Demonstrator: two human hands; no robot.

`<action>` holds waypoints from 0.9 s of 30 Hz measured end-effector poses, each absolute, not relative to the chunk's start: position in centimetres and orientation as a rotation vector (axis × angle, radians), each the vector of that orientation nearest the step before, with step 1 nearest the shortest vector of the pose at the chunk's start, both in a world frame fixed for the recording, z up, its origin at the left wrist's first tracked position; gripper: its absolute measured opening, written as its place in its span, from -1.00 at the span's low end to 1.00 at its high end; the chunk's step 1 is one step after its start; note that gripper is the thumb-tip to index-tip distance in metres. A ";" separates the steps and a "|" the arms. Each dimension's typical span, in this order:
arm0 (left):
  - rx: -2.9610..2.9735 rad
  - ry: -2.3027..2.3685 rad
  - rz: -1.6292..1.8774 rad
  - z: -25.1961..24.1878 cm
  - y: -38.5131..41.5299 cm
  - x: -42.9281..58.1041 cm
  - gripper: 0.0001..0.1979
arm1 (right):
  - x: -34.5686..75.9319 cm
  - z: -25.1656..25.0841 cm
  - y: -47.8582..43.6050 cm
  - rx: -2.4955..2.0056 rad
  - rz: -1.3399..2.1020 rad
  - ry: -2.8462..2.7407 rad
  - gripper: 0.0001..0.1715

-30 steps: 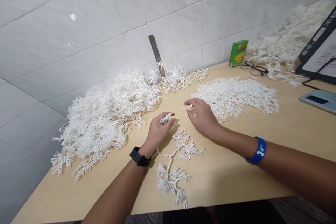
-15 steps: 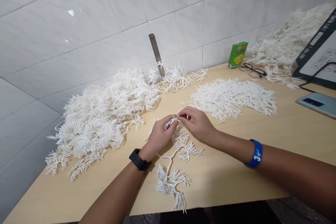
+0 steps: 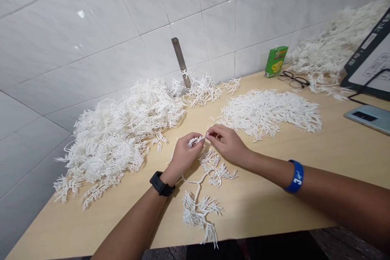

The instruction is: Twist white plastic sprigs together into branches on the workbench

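My left hand (image 3: 184, 154), with a black watch at its wrist, is closed around a white plastic branch (image 3: 195, 141) with many thin twig ends. Thumb and fingertips of my right hand (image 3: 228, 143) pinch a small white tip right beside it; the fingertips of both hands almost meet. Beneath and in front of them, another white branched sprig (image 3: 198, 211) lies on the table (image 3: 258, 207), its stem running up under my left wrist. Whether that stem joins the piece in my hand is hidden.
A large heap of white branches (image 3: 122, 138) fills the left side. Beyond my right hand lies a flatter pile of small white pieces (image 3: 271, 111). A metal strip (image 3: 180, 63) leans on the tiled wall. Farther right are a green box (image 3: 276, 61), glasses (image 3: 294, 79) and a phone (image 3: 370, 118).
My fingertips have drawn slightly apart, with the right hand's pinch now a little away from the left hand's branch. The piles have not changed.
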State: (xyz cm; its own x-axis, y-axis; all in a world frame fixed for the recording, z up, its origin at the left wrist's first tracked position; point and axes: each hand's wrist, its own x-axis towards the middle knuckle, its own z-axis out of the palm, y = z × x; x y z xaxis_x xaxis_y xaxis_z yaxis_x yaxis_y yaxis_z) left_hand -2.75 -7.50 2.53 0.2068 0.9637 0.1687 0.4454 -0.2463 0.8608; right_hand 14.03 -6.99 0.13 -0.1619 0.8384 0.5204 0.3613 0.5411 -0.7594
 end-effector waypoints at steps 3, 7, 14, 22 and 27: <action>1.771 1.310 0.979 2.7 -7.5 -2.8 -0.75 | 14.0 0.0 -7.0 -0.995 0.617 -1.738 -0.91; 1.782 1.293 0.991 2.8 -7.5 -2.9 -0.77 | 14.0 0.0 -7.1 -1.014 0.658 -1.733 -0.91; 1.849 1.308 0.998 2.5 -7.3 -2.9 -0.78 | 13.9 0.2 -7.3 -1.041 0.596 -1.755 -0.88; 2.252 1.405 0.844 1.9 -7.2 -3.5 -0.74 | 13.9 0.0 -7.1 -1.095 0.767 -1.630 -0.81; 2.624 1.398 0.422 2.1 -7.5 -3.1 -0.63 | 14.0 0.9 -8.3 -0.961 0.355 -1.713 -0.75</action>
